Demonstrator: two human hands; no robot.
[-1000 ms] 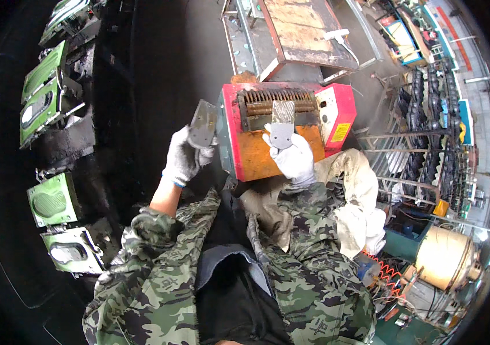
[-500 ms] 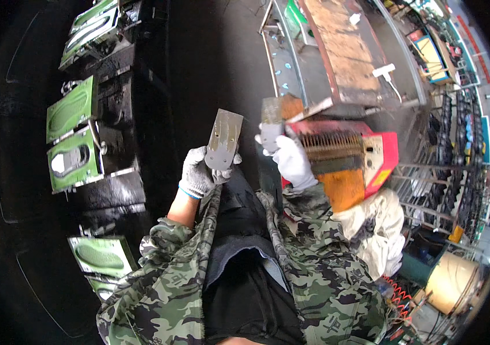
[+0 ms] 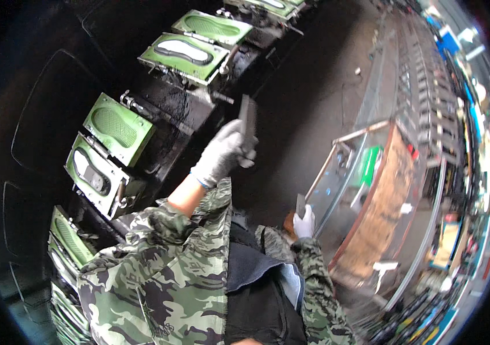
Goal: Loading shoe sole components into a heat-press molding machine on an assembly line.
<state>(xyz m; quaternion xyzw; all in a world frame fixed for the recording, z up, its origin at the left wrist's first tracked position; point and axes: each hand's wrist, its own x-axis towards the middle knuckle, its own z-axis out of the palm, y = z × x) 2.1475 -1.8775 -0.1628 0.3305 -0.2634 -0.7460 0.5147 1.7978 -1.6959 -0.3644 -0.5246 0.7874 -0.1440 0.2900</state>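
My left hand (image 3: 220,154), in a pale knitted work glove, is raised near the middle with its fingers wrapped round a flat grey plate (image 3: 248,115), seen almost edge-on. Lower and to the right, my right hand (image 3: 304,223), also gloved in white, grips a similar grey plate (image 3: 300,204); its fingers are partly hidden. Left of my left hand lies an opened green shoe-sole mould (image 3: 119,127), its other half (image 3: 75,167) holding a white and grey sole piece (image 3: 90,174). Farther up, another green mould (image 3: 215,59) holds a white and black sole piece (image 3: 182,52).
Dark machine stations with green moulds run along my left, a metal bracket (image 3: 222,98) jutting out beyond my left hand. On the right stands a bench with a worn brown top (image 3: 380,213) and a green object (image 3: 370,165) beneath. Racks line the far right.
My view has swung left toward the moulds. My left hand has moved up and turned its plate edge-on; my right hand is now lower and farther right. Both plates are still held.
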